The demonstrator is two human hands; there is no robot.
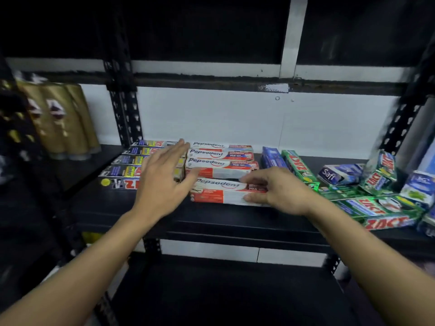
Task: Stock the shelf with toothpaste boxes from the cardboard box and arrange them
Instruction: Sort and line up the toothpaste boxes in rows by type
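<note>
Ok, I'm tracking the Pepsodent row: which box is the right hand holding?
The frontmost Pepsodent box, slightly apart from the others; the right hand grips it.

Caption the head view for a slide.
Right hand grips the front Pepsodent box on the black shelf; left hand open beside it.

Pepsodent boxes (221, 161) between Zact stacks (141, 161), on shelf (164, 215)
</note>
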